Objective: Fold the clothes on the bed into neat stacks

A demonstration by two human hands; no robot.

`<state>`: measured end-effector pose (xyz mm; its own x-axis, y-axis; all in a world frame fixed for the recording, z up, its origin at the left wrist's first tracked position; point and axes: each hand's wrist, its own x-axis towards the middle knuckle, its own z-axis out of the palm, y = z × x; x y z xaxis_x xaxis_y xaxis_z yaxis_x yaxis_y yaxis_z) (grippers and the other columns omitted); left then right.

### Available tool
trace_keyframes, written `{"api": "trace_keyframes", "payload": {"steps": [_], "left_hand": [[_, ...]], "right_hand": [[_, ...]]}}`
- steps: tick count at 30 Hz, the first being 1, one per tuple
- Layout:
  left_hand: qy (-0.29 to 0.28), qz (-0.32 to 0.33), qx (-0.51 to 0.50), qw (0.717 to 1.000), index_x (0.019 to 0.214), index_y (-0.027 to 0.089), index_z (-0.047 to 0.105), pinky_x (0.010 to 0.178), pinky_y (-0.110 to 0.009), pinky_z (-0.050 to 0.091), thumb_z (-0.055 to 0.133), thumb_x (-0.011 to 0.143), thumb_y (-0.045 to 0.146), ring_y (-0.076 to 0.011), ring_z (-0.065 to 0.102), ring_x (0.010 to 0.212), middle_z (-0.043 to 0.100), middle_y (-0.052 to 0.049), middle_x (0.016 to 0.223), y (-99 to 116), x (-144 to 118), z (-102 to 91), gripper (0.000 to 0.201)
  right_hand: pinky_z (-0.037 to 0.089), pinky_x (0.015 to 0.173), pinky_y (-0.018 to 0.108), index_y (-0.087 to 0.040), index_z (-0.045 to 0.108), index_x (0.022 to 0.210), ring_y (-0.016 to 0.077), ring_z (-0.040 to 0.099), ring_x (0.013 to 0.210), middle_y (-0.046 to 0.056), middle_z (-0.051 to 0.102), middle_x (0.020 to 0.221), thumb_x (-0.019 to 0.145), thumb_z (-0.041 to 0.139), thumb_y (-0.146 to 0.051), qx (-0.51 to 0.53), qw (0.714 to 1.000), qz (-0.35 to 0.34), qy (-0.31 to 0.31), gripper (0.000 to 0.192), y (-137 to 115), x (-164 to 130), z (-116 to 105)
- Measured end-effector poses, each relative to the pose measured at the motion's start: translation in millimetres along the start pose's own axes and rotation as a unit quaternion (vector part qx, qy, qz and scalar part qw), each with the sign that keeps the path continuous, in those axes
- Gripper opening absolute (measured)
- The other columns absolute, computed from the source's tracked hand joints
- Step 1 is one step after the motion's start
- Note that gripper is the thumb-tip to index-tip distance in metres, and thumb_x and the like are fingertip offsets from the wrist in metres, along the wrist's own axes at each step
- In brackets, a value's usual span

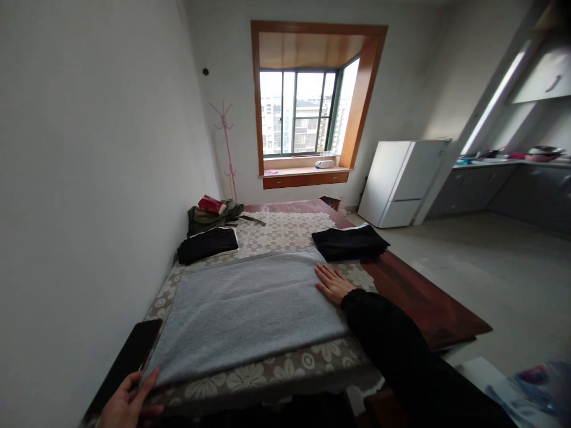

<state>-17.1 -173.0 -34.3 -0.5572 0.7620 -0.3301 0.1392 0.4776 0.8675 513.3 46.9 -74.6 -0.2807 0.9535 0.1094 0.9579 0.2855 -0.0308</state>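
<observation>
Left hand (129, 404) low, fingers curled, right hand (332, 283) flat, fingers spread, arm outstretched
</observation>
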Motion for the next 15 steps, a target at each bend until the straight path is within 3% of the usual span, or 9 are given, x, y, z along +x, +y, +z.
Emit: {"api": "trace_keyframes", "payload": {"steps": [3,8,12,15], "left_hand": [[0.020,0.014,-0.036,0.999,0.097,0.028,0.048,0.046,-0.031,0.050,0.069,0.069,0.048,-0.0278,0.069,0.055,0.070,-0.002,0.071,-1,-9,4.4,0.040],[0.056,0.063,-0.067,0.994,0.112,0.029,0.049,0.051,-0.031,0.054,0.064,0.076,0.046,-0.0257,0.071,0.059,0.071,-0.002,0.079,-6,-21,6.4,0.042],[0.009,0.076,-0.078,0.994,0.127,0.032,0.047,0.050,-0.032,0.056,0.068,0.071,0.045,-0.0283,0.073,0.067,0.071,-0.003,0.091,-10,-21,-2.2,0.061],[-0.015,0.070,-0.057,0.996,0.131,0.032,0.047,0.048,-0.031,0.055,0.071,0.069,0.045,-0.0268,0.072,0.068,0.070,-0.005,0.101,-5,-20,-5.8,0.068]], "right_hand": [[0.022,0.120,0.050,-0.023,0.044,0.149,0.0269,0.029,0.147,0.009,0.036,0.158,0.097,0.039,-0.044,0.027,0.999,-0.002,0.025,0.056,6,-23,-4],[0.033,0.117,0.044,-0.025,0.062,0.132,0.0262,0.041,0.141,0.008,0.050,0.149,0.095,0.047,-0.049,0.168,0.982,-0.083,0.036,0.047,31,-92,-7],[0.038,0.115,0.041,-0.025,0.064,0.129,0.0263,0.048,0.135,0.008,0.053,0.146,0.093,0.052,-0.050,0.226,0.971,-0.069,0.033,0.045,52,-139,-14],[0.039,0.114,0.040,-0.025,0.062,0.131,0.0261,0.049,0.135,0.008,0.052,0.147,0.092,0.056,-0.046,0.219,0.971,-0.078,0.050,0.045,53,-152,-17]]}}
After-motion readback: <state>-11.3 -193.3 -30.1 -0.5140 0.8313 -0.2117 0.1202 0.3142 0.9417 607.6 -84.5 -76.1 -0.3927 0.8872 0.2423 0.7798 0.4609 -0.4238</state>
